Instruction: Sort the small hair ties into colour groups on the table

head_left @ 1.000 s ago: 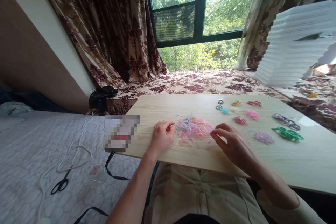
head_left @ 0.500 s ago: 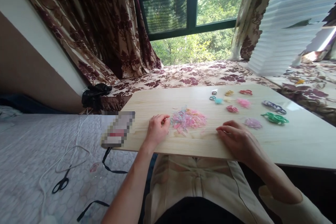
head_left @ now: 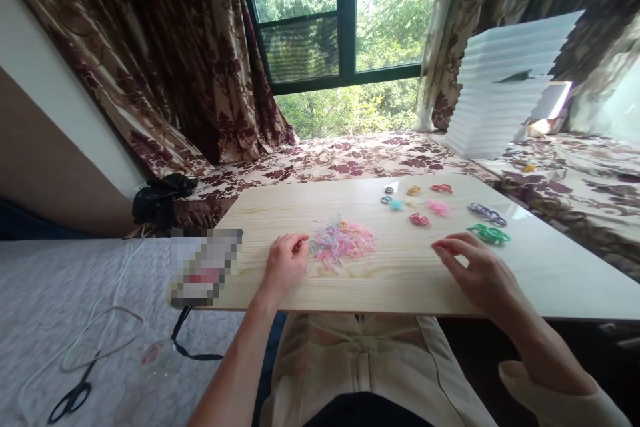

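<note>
A loose pile of small pastel elastic bands (head_left: 345,241), pink, lilac and pale blue, lies on the light wooden table (head_left: 395,293). My left hand (head_left: 287,259) rests at the pile's left edge with its fingers curled and thumb against them; anything between them is hidden. To the right of the pile, my right hand (head_left: 477,270) has thumb and fingertips pinched together, and I cannot make out what they hold. It covers the spot where a lilac heap showed earlier. Just beyond it lie green hair ties (head_left: 490,234) and dark purple hair ties (head_left: 487,214).
Farther back are pink bands (head_left: 439,209), red-pink ties (head_left: 419,219), turquoise bands (head_left: 396,205), yellow ties (head_left: 414,191) and red ties (head_left: 442,189). A blurred-out object (head_left: 207,270) sits at the left table edge. Scissors (head_left: 73,400) lie on the bed.
My right hand has moved rightward, away from the pile and over the lilac heap. My left hand stays by the pile. The whole view has shifted slightly.
</note>
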Available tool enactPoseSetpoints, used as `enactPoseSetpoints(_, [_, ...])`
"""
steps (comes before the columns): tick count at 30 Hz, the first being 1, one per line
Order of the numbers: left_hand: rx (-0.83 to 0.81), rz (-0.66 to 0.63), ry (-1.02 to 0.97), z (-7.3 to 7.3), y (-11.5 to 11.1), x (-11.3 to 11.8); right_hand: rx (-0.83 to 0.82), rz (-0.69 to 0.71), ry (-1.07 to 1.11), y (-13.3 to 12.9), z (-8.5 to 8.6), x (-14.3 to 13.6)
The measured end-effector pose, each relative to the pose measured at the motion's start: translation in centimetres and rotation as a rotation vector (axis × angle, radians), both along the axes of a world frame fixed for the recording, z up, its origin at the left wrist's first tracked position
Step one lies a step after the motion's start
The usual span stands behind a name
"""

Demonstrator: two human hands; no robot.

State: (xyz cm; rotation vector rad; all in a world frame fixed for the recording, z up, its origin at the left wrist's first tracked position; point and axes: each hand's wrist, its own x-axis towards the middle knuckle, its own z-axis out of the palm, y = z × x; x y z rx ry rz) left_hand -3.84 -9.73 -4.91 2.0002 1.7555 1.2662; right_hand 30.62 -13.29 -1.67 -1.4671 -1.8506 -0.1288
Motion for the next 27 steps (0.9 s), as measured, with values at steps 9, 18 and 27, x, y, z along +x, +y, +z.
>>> enactPoseSetpoints(9, [0.0, -0.006, -0.007, -0.2, 0.1, -0.1, -0.003, -0.157, -0.194, 1.9, 0.3, 5.1])
enactPoseSetpoints(18, [0.004, 0.001, 0.009, -0.4, 0.2, -0.1, 0.017, -0.166, -0.249, 2.2, -0.3, 5.4])
enactPoseSetpoints(27, [0.007, -0.007, -0.011, -0.3, 0.2, 0.1, -0.185, 0.006, -0.355, 4.0, 0.6, 2.5])
